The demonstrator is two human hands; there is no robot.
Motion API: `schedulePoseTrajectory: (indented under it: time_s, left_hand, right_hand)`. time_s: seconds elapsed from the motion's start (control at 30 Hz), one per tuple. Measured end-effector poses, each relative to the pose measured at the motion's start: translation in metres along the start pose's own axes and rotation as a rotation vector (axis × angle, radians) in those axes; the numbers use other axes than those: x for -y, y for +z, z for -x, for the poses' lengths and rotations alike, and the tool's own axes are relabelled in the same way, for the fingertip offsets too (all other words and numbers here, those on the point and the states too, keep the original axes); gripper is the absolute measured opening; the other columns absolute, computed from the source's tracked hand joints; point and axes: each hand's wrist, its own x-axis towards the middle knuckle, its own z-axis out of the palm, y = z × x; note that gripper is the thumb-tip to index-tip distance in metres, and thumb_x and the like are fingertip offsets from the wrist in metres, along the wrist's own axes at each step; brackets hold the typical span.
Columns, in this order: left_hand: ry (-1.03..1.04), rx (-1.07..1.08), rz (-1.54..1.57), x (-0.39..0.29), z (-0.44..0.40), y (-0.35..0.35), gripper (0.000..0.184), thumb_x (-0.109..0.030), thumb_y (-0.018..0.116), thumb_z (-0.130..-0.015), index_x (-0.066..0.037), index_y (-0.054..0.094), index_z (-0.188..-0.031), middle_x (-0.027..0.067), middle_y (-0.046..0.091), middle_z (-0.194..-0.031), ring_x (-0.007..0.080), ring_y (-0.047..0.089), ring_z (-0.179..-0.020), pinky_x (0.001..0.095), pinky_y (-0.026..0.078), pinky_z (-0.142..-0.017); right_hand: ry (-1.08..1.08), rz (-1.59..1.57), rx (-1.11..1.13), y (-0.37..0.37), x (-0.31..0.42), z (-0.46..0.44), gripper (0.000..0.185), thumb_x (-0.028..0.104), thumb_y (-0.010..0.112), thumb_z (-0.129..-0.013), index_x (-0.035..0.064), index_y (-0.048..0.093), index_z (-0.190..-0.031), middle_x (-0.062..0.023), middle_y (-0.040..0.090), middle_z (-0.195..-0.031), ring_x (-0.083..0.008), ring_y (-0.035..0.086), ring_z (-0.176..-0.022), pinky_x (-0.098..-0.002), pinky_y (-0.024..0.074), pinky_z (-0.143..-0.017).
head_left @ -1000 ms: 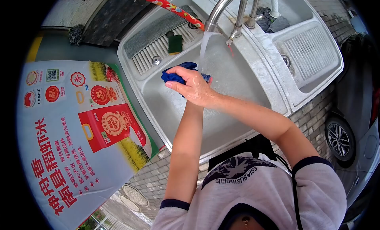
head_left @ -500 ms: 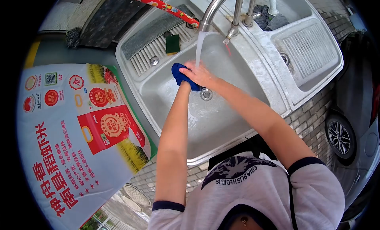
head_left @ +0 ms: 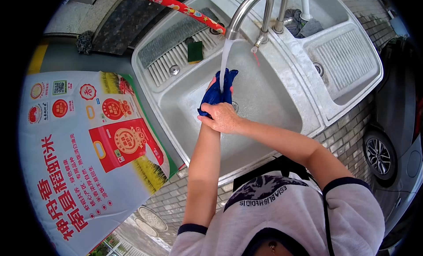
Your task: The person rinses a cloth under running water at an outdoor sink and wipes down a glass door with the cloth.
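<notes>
A wet blue cloth (head_left: 212, 96) is spread over my left hand (head_left: 212, 83) under the running water. Most of that hand is hidden beneath it; bits of fingers show at the cloth's sides. My right hand (head_left: 223, 117) grips the lower end of the cloth at my left wrist, thumb and fingers closed. The stream from the curved metal faucet (head_left: 243, 11) lands on the cloth's upper part. Both hands are above the basin of the grey-white sink (head_left: 269, 102), and the drain (head_left: 235, 107) is partly covered by them.
A green and yellow sponge (head_left: 194, 51) lies on the ribbed drainboard at left. A red patterned hose (head_left: 185, 9) crosses above it. Dark grey cloth (head_left: 302, 25) sits in the second sink. A printed sign (head_left: 79, 159) stands left, and a car (head_left: 392, 137) is at right.
The bunched blue cloth has opened out over my left hand, which moved up under the stream. My right hand has shifted down toward the left wrist.
</notes>
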Motion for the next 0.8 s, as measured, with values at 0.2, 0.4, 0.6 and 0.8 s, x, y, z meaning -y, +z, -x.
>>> schedulePoseTrajectory:
  time_s: [0.2,0.4,0.6,0.8]
  left_hand:
    - [-0.029,-0.26,0.035,0.008,-0.015,0.024,0.031,-0.036,0.047,-0.088,-0.009,0.053,-0.102,0.0051,0.059,-0.098,0.0197,0.058,-0.09,0.0329,0.048,-0.077]
    - [-0.012,-0.327,-0.06,0.013,0.011,0.031,0.04,-0.044,0.047,-0.087,-0.013,0.049,-0.112,0.0051,0.056,-0.106,0.0267,0.052,-0.102,0.0462,0.038,-0.092]
    - [-0.11,0.006,0.12,-0.014,0.006,0.005,0.038,-0.035,0.048,-0.086,0.0,0.055,-0.099,0.0173,0.059,-0.096,0.0321,0.056,-0.093,0.0466,0.043,-0.087]
    - [0.076,-0.123,0.293,-0.003,0.016,0.037,0.032,-0.005,0.047,-0.081,0.002,0.045,-0.113,0.0153,0.052,-0.114,0.0284,0.048,-0.109,0.0471,0.031,-0.099]
  right_hand:
    - [0.154,0.147,-0.418,-0.034,-0.063,-0.059,0.027,0.031,0.054,-0.08,0.0061,0.056,-0.071,-0.0165,0.058,-0.06,-0.0361,0.057,-0.058,-0.0435,0.0458,-0.054]
    - [0.264,-0.218,-0.395,-0.048,-0.079,-0.056,0.026,0.029,0.053,-0.082,0.0031,0.052,-0.084,-0.0197,0.06,-0.072,-0.0403,0.057,-0.069,-0.0466,0.0443,-0.06]
    - [-0.087,-0.006,0.036,-0.038,-0.015,-0.007,0.026,0.028,0.063,-0.076,0.0069,0.054,-0.089,-0.0124,0.058,-0.069,-0.0298,0.057,-0.062,-0.0358,0.0431,-0.056]
    - [0.441,-0.535,-0.619,-0.021,-0.108,-0.033,0.06,0.045,0.064,-0.075,-0.0044,0.045,-0.104,-0.0142,0.047,-0.099,-0.026,0.051,-0.092,-0.0352,0.0411,-0.08]
